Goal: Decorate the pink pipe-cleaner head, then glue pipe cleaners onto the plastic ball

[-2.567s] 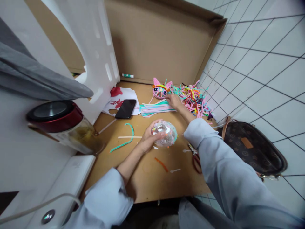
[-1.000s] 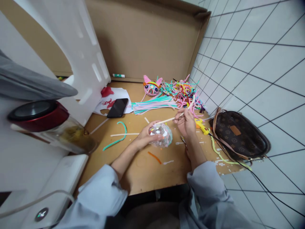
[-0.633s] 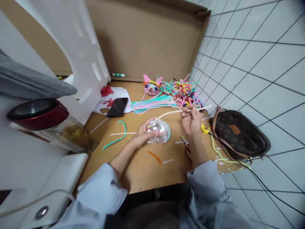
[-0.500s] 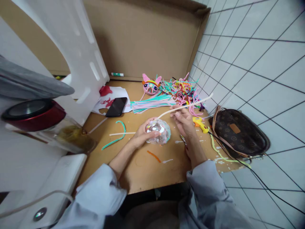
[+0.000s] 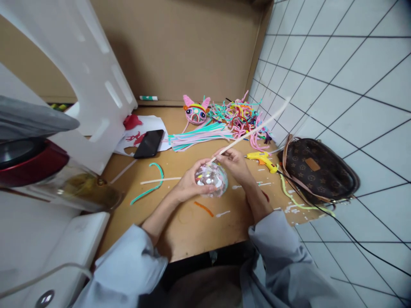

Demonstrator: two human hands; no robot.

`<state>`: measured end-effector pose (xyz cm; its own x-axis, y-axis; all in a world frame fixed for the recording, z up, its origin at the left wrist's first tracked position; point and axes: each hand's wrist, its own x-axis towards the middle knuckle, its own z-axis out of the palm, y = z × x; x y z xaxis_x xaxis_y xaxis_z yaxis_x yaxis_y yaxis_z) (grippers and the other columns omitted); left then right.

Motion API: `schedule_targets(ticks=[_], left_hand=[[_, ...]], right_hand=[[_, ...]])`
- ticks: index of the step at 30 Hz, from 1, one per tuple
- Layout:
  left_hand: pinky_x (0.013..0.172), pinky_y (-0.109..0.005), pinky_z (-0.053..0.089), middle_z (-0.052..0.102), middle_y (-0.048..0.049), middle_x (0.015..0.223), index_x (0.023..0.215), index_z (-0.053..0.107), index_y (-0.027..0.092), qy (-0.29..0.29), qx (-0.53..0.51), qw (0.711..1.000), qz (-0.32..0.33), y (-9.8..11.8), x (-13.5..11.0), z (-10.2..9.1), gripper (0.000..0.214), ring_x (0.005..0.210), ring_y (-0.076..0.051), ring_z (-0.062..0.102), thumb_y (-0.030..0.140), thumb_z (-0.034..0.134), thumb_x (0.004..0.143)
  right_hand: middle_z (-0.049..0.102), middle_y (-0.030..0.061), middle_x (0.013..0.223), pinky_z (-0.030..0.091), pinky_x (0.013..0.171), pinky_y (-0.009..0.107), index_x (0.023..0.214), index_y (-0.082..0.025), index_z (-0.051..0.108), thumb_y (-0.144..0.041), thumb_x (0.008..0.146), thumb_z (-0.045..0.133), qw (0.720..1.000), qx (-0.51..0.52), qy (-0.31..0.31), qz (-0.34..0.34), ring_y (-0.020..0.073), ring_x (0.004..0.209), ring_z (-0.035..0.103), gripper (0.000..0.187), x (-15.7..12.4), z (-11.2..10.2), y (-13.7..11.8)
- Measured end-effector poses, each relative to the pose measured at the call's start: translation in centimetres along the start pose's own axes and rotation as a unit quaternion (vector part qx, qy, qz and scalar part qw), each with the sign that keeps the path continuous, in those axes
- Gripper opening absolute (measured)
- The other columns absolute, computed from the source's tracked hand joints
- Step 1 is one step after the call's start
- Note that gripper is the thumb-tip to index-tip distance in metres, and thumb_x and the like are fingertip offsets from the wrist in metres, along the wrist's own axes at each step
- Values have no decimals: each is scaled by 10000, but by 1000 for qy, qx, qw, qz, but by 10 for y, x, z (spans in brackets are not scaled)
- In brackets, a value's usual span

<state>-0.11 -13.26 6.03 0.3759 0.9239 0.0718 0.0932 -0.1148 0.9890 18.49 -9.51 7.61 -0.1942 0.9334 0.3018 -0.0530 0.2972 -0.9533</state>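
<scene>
My left hand (image 5: 189, 182) is wrapped around the left side of a clear plastic ball (image 5: 213, 182), thumb across its front. Coloured bits show through and along the ball's right side. Above it, my right hand (image 5: 234, 162) pinches a cream pipe cleaner (image 5: 253, 132) close to its lower end, which meets the top of the ball. From there the stem slants up to the right. A turquoise pipe cleaner (image 5: 160, 173) lies bent on the table left of my hands, crossing another cream one (image 5: 149, 182). An orange piece (image 5: 204, 208) rests in front of the ball.
Behind my hands are a bundle of pastel pipe cleaners (image 5: 199, 136), a tangled colourful pile (image 5: 240, 113) and a pink-eared animal head (image 5: 195, 112). A phone (image 5: 149, 143) lies on paper. Rightward sit a yellow glue gun (image 5: 263, 160) and a brown bag (image 5: 317, 171); a glass kettle (image 5: 86, 184) stands left.
My right hand has moved left and in to the ball, now pinching the cream pipe cleaner near its base. The stem has straightened and tilts more steeply. The view has shifted slightly.
</scene>
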Motion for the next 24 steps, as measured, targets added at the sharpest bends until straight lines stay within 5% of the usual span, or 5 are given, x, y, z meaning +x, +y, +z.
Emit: schedule_targets(ticks=[6,11,19,24], left_hand=[[1080,-421,459,566,-170,1398,1519,294,160,-2,19,999,29,-2,1,-2,1177,1232,-307,596,417,879,531],[1008,-398,503,579,-149,1362,1403,438,162,12,41,999,21,-3,2,-7,1018,1166,-296,615,449,864,523],[906,-363,529,642,-88,1188,1270,530,169,11,67,998,-10,-6,1,-10,879,995,-242,635,480,851,513],[1039,-398,472,578,-123,1313,1252,529,168,7,76,997,21,-4,2,-12,862,1184,-291,586,497,846,521]], right_hand=[[719,-22,749,558,651,255,916,-248,478,-588,869,610,996,19,81,-35,139,678,715,367,-1,3,-4],[708,-39,711,582,654,262,926,-265,425,-606,883,591,996,35,80,-33,158,715,746,382,-4,4,-9],[748,11,850,612,780,327,936,-237,558,-579,821,699,999,38,8,-34,164,781,746,387,-7,1,-18],[754,54,994,615,849,369,928,-217,681,-542,819,715,999,13,19,-42,190,887,741,344,-8,-1,-18]])
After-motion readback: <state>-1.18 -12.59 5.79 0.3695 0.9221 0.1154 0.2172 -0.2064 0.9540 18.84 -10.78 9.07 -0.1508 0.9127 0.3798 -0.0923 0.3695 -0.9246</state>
